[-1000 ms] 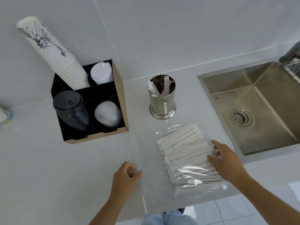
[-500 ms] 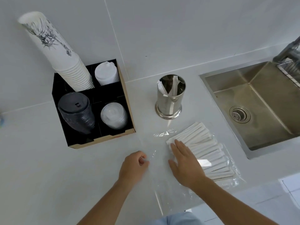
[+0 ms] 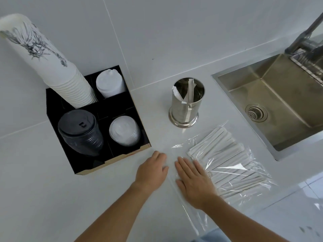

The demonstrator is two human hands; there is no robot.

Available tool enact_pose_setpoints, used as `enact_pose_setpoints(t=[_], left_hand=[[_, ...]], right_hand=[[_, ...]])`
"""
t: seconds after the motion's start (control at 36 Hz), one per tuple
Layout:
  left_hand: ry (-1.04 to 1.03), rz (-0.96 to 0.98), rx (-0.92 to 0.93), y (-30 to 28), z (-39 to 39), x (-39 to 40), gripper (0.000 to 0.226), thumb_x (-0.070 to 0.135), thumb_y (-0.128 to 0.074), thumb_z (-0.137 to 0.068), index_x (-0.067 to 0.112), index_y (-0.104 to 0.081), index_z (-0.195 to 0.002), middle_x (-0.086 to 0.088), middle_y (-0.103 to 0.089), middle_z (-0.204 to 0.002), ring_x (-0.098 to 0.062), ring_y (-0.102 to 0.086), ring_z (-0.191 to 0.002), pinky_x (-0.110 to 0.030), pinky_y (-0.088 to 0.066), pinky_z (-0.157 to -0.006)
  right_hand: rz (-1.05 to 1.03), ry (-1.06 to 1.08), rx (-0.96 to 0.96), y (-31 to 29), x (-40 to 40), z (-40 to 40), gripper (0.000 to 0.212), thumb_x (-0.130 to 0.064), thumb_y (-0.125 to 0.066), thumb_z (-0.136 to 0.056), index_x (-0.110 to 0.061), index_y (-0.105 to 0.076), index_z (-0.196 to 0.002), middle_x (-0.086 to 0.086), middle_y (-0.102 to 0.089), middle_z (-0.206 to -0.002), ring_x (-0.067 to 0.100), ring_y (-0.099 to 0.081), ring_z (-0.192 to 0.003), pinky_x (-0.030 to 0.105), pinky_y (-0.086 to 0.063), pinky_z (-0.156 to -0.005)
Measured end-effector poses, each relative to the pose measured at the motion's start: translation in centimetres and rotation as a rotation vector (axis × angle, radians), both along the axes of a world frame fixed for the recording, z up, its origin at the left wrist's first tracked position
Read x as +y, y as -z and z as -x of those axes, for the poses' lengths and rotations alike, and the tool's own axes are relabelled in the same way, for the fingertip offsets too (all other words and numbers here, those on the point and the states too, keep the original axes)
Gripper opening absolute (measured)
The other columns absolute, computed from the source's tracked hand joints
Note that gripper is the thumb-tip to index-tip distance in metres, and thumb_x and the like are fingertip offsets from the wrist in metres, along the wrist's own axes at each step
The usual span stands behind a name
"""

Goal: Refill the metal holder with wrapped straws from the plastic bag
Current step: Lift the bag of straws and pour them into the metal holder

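A shiny metal holder (image 3: 185, 107) stands upright on the white counter with a few wrapped straws leaning inside it. In front of it lies a clear plastic bag (image 3: 241, 187) holding several white wrapped straws (image 3: 222, 154) side by side. My right hand (image 3: 194, 182) lies flat, fingers spread, on the left open part of the bag, just left of the straws. My left hand (image 3: 152, 170) rests at the bag's left edge with fingers curled; whether it pinches the plastic I cannot tell.
A black cardboard organiser (image 3: 97, 163) at the left holds a tall stack of paper cups (image 3: 52, 67), black lids (image 3: 80, 131) and white lids (image 3: 125, 131). A steel sink (image 3: 283, 102) with a tap (image 3: 307, 35) lies at the right. The counter's front edge runs just under the bag.
My right hand slid left from the straws' right end, across them, onto the bag's open left part. My left hand stayed at the bag's left edge.
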State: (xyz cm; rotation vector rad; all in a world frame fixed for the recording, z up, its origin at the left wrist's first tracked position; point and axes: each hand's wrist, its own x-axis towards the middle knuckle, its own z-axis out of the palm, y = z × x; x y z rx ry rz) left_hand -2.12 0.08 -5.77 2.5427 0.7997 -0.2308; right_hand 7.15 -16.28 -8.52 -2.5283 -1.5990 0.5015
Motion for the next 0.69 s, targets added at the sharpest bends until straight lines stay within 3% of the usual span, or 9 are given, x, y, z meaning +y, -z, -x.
enact_pose_setpoints(t=[0.17,0.28,0.39,0.58,0.69], left_hand=[[0.017,0.028,-0.088,-0.2,-1.1,0.6,0.03,0.023,-0.051,-0.093,0.02,-0.048,-0.123,0.003,-0.044,-0.13,-0.024,-0.058,-0.102,-0.039,-0.05,-0.074],[-0.015,0.098,-0.131,0.1,-2.2,1.1,0.029,0.016,-0.05,-0.092,0.016,-0.054,-0.121,-0.001,-0.052,-0.125,-0.026,-0.059,-0.103,-0.041,-0.05,-0.082],[-0.074,0.111,-0.124,0.2,-3.2,1.6,0.019,0.017,-0.052,-0.092,0.012,-0.058,-0.11,-0.005,-0.055,-0.113,-0.027,-0.057,-0.1,-0.037,-0.046,-0.084],[-0.152,0.155,-0.135,0.3,-3.9,1.9,0.018,0.02,-0.055,-0.092,0.016,-0.063,-0.107,-0.002,-0.058,-0.108,-0.024,-0.06,-0.098,-0.034,-0.047,-0.085],[-0.173,0.129,-0.107,0.3,-4.2,2.0,0.021,0.019,-0.055,-0.092,0.013,-0.062,-0.11,-0.005,-0.054,-0.114,-0.027,-0.058,-0.099,-0.035,-0.047,-0.084]], right_hand=[[-0.019,-0.016,-0.033,0.6,-0.1,0.0,0.06,-0.042,-0.017,-0.102,-0.01,-0.042,-0.145,0.007,-0.036,-0.154,0.023,-0.032,-0.143,0.044,-0.02,-0.114],[-0.032,-0.019,-0.056,0.9,0.0,0.1,0.059,-0.044,-0.032,-0.099,-0.012,-0.037,-0.148,0.005,-0.032,-0.156,0.022,-0.027,-0.145,0.044,-0.017,-0.115],[-0.011,-0.024,-0.07,1.3,0.0,0.1,0.062,-0.047,-0.034,-0.098,-0.013,-0.032,-0.15,0.003,-0.028,-0.158,0.021,-0.021,-0.147,0.043,-0.015,-0.116],[-0.026,-0.029,-0.085,1.5,0.1,0.1,0.063,-0.048,-0.032,-0.099,-0.013,-0.03,-0.151,0.004,-0.026,-0.158,0.022,-0.02,-0.147,0.044,-0.015,-0.116],[-0.049,-0.017,-0.08,1.6,0.0,0.2,0.062,-0.047,-0.037,-0.099,-0.013,-0.031,-0.151,0.003,-0.026,-0.159,0.021,-0.018,-0.148,0.043,-0.012,-0.117]])
